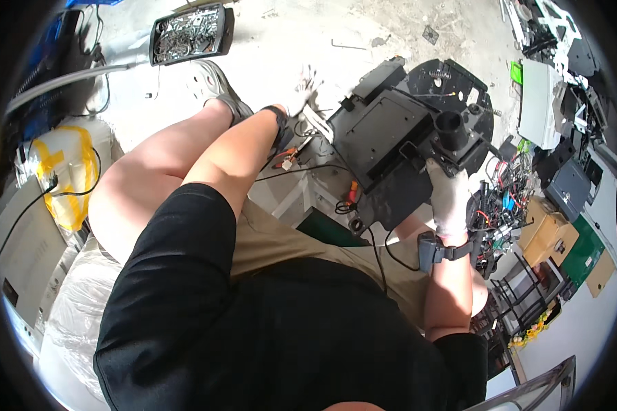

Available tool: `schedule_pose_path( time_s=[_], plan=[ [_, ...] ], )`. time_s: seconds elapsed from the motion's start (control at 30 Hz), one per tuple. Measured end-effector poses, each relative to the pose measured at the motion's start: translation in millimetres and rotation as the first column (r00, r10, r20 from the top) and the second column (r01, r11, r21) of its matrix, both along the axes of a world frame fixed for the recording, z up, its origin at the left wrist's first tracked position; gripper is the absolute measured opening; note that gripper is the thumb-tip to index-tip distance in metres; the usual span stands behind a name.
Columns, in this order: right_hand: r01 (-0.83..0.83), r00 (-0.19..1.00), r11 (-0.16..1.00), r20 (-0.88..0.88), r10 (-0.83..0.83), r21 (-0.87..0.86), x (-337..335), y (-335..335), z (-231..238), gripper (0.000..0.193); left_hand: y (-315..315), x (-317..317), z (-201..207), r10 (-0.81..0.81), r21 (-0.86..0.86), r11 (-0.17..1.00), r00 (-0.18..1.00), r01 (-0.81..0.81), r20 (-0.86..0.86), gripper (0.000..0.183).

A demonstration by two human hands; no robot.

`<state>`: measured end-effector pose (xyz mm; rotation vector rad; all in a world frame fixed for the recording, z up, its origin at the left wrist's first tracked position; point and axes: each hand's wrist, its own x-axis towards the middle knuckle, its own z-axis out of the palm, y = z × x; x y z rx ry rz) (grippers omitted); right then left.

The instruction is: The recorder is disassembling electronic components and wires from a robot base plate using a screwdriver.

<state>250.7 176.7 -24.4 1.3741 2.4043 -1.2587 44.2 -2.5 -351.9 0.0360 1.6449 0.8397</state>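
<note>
A black metal assembly (384, 130), with a wide plate, a boxy housing and a short round tube (450, 130), stands tilted in front of my legs. My right hand (449, 198), in a pale glove, is closed on its near right edge, just below the tube; the fingertips are partly hidden. My left hand (301, 92), also in a pale glove, is stretched forward to the left of the assembly. Its fingers look apart and nothing shows in them, though glare washes out the detail. Beside it lie white cables (319, 125) and orange connectors (288, 156).
A black tray of screws (188, 35) sits on the floor at the far left. Tangled wires (504, 198) and a cardboard box (545, 229) are on the right. A hex key (348, 45) lies on the far floor. A yellow-taped bundle (72, 175) stands at left.
</note>
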Motion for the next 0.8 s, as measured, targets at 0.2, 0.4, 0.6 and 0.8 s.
schedule_pose_path(
  time_s=[0.2, 0.4, 0.6, 0.8],
  plan=[
    [0.005, 0.99, 0.999, -0.141, -0.011, -0.045, -12.8, -9.4, -3.2, 0.026, 15.4, -15.4, 84.8, 0.445, 0.161, 0.682, 0.58, -0.713, 0.682, 0.02],
    [-0.1, 0.972, 0.995, -0.213, 0.096, -0.007, -11.1, -6.0, -7.2, 0.031, 13.9, -10.1, 98.7, 0.548, 0.165, 0.603, 0.555, -0.781, 0.626, 0.028],
    [-0.177, 0.958, 0.983, -0.221, 0.181, 0.039, -0.7, 6.0, -30.7, 0.021, -11.4, -12.8, 72.5, 0.799, 0.072, 0.397, 0.383, -0.915, 0.463, 0.03],
    [-0.146, 0.942, 0.989, -0.304, 0.143, 0.015, 2.0, 1.3, -33.2, 0.02, -37.2, -22.6, 103.2, 0.765, 0.081, 0.463, 0.444, -0.883, 0.466, 0.03]
  ],
)
